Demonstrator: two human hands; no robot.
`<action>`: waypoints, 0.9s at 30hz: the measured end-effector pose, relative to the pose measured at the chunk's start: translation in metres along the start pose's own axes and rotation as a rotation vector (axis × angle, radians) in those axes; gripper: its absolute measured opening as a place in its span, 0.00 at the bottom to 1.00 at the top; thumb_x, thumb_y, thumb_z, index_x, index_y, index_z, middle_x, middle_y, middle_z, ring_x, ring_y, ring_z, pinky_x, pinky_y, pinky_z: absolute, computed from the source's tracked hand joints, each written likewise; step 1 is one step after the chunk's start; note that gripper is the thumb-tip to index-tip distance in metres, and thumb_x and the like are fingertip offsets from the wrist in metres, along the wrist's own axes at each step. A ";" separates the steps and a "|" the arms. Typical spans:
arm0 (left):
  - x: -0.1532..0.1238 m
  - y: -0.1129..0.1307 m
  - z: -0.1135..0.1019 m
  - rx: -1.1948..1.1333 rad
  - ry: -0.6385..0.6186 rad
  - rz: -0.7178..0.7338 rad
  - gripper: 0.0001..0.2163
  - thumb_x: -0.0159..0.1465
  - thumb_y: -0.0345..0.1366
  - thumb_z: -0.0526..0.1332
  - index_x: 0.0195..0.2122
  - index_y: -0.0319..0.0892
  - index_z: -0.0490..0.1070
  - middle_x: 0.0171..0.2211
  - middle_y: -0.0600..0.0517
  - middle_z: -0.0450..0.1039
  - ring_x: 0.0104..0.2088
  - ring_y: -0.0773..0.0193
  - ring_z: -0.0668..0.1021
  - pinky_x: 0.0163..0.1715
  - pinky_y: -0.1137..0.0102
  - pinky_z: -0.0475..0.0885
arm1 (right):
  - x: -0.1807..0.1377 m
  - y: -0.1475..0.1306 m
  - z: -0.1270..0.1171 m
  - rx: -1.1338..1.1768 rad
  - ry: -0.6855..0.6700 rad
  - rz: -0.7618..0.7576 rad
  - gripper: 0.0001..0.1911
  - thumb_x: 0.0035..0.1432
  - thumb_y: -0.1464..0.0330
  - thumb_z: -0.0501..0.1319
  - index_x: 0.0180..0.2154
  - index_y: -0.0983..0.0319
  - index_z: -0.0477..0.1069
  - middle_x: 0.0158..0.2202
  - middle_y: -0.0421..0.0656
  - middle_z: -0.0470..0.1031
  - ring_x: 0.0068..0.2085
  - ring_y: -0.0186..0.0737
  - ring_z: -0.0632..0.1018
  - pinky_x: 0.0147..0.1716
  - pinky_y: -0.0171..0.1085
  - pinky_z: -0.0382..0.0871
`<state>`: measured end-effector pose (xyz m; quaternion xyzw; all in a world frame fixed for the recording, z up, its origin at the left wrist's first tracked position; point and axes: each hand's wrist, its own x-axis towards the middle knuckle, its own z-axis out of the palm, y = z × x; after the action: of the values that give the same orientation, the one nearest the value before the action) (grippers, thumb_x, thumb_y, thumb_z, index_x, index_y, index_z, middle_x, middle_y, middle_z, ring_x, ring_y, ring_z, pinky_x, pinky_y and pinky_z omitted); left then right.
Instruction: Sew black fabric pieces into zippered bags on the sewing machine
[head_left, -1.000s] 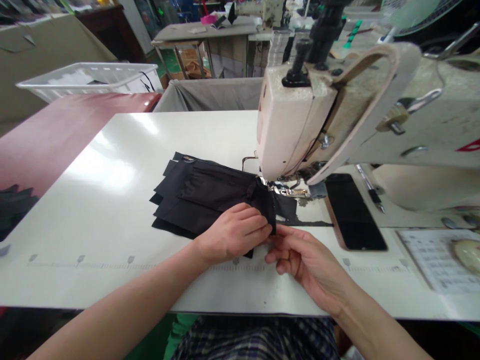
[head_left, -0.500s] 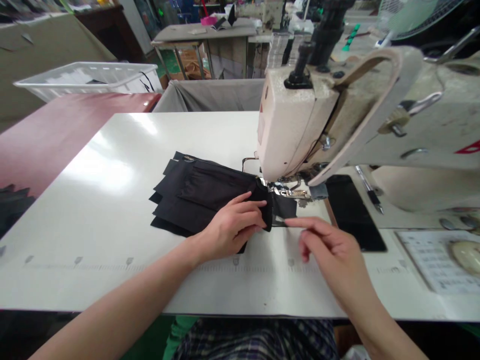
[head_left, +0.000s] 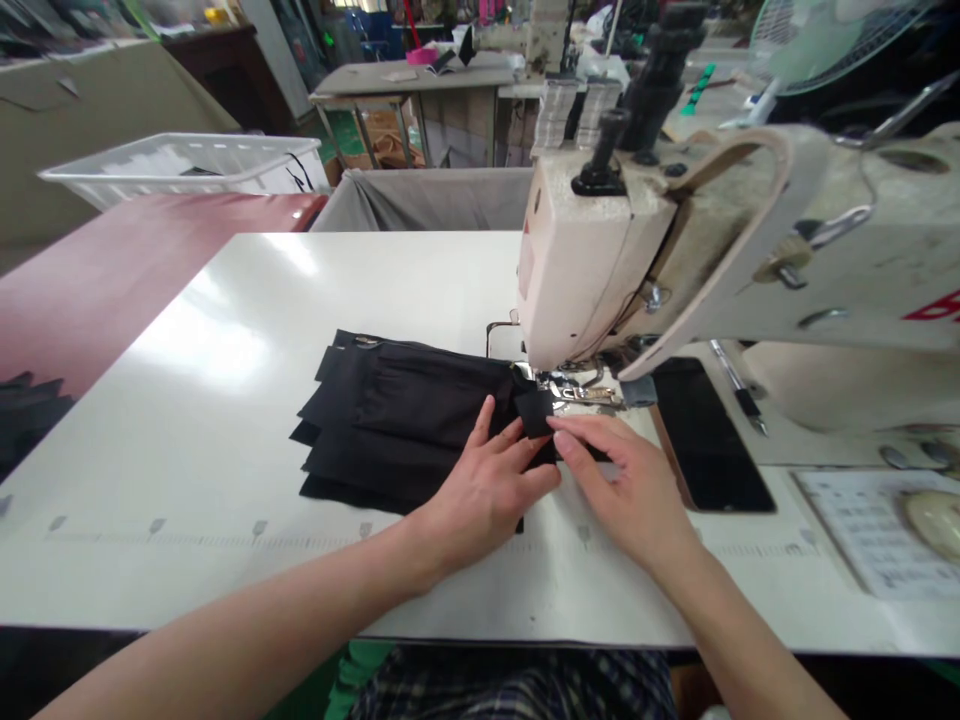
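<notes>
Right hand (head_left: 637, 490) moved leftward | pinching black flap (head_left: 535, 412) | left hand (head_left: 480, 495) splayed on black fabric (head_left: 420, 400)

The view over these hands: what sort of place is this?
Probably a sewing workshop: a sewing machine, layered black fabric under the left hand and a ruler-like scale on the white table suggest it.

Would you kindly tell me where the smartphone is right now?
In the head view, the smartphone lies right of centre, beside the pen and just to the right of the right hand.
</notes>
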<state>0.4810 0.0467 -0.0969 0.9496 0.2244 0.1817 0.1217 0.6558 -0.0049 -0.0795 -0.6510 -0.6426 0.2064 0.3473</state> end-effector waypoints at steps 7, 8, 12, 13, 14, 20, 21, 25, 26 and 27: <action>0.000 0.005 0.004 0.132 0.115 0.063 0.11 0.68 0.29 0.50 0.37 0.41 0.72 0.43 0.48 0.74 0.45 0.60 0.74 0.56 0.60 0.64 | -0.003 0.012 -0.002 -0.143 -0.063 -0.195 0.18 0.67 0.63 0.51 0.52 0.65 0.71 0.51 0.51 0.71 0.53 0.48 0.70 0.54 0.50 0.65; 0.000 0.005 0.003 0.141 0.130 0.066 0.12 0.68 0.29 0.49 0.37 0.41 0.73 0.41 0.48 0.74 0.43 0.61 0.74 0.53 0.61 0.65 | -0.002 0.014 -0.002 -0.170 -0.077 -0.225 0.19 0.67 0.64 0.51 0.53 0.66 0.70 0.52 0.52 0.70 0.54 0.48 0.69 0.55 0.50 0.65; -0.002 0.007 0.002 0.174 0.173 0.064 0.13 0.69 0.30 0.49 0.37 0.41 0.74 0.35 0.50 0.75 0.37 0.63 0.74 0.39 0.65 0.66 | 0.000 0.019 -0.002 -0.253 -0.171 -0.300 0.19 0.68 0.66 0.49 0.56 0.66 0.67 0.56 0.51 0.68 0.57 0.46 0.66 0.58 0.50 0.62; -0.003 0.007 0.002 0.177 0.186 0.057 0.12 0.69 0.31 0.50 0.37 0.42 0.74 0.36 0.50 0.75 0.37 0.63 0.74 0.39 0.65 0.66 | 0.000 0.020 -0.002 -0.269 -0.187 -0.308 0.19 0.69 0.67 0.49 0.56 0.66 0.66 0.56 0.50 0.67 0.57 0.46 0.66 0.58 0.50 0.62; -0.003 0.008 0.003 0.171 0.198 0.044 0.11 0.69 0.31 0.51 0.37 0.42 0.74 0.37 0.51 0.75 0.38 0.63 0.74 0.41 0.65 0.65 | 0.001 0.020 -0.002 -0.287 -0.198 -0.316 0.19 0.69 0.67 0.49 0.56 0.65 0.66 0.56 0.50 0.67 0.57 0.46 0.66 0.58 0.50 0.62; -0.003 0.002 0.004 -0.086 0.118 -0.099 0.09 0.67 0.30 0.54 0.34 0.44 0.73 0.48 0.49 0.70 0.62 0.57 0.63 0.64 0.54 0.48 | 0.004 0.016 -0.001 -0.449 -0.216 -0.368 0.19 0.68 0.66 0.50 0.55 0.68 0.67 0.61 0.51 0.64 0.61 0.50 0.63 0.60 0.53 0.60; -0.002 0.001 0.003 -0.120 0.082 -0.118 0.09 0.67 0.29 0.53 0.34 0.44 0.73 0.48 0.49 0.70 0.63 0.57 0.62 0.64 0.53 0.46 | 0.005 0.015 -0.001 -0.473 -0.220 -0.369 0.19 0.67 0.67 0.50 0.55 0.68 0.67 0.61 0.51 0.64 0.61 0.51 0.62 0.60 0.54 0.59; -0.001 0.002 0.002 -0.158 -0.002 -0.159 0.10 0.67 0.29 0.51 0.37 0.43 0.72 0.50 0.48 0.68 0.64 0.55 0.60 0.65 0.49 0.41 | 0.008 0.010 -0.004 -0.520 -0.252 -0.348 0.18 0.67 0.66 0.51 0.54 0.65 0.68 0.60 0.49 0.65 0.60 0.53 0.64 0.59 0.57 0.58; -0.001 0.003 0.002 -0.153 -0.017 -0.164 0.11 0.67 0.29 0.50 0.38 0.43 0.72 0.51 0.47 0.68 0.64 0.54 0.60 0.65 0.47 0.40 | 0.009 0.010 -0.005 -0.521 -0.260 -0.344 0.17 0.67 0.66 0.51 0.54 0.64 0.68 0.60 0.48 0.65 0.59 0.53 0.64 0.59 0.58 0.57; 0.000 0.004 0.002 -0.148 -0.032 -0.168 0.11 0.67 0.28 0.50 0.38 0.43 0.72 0.51 0.47 0.67 0.64 0.54 0.60 0.64 0.46 0.39 | 0.010 0.009 -0.006 -0.518 -0.265 -0.342 0.17 0.67 0.66 0.51 0.54 0.64 0.68 0.60 0.48 0.66 0.59 0.53 0.65 0.60 0.58 0.56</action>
<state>0.4831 0.0431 -0.0978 0.9186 0.2874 0.1718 0.2098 0.6675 0.0045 -0.0805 -0.5679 -0.8132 0.0577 0.1134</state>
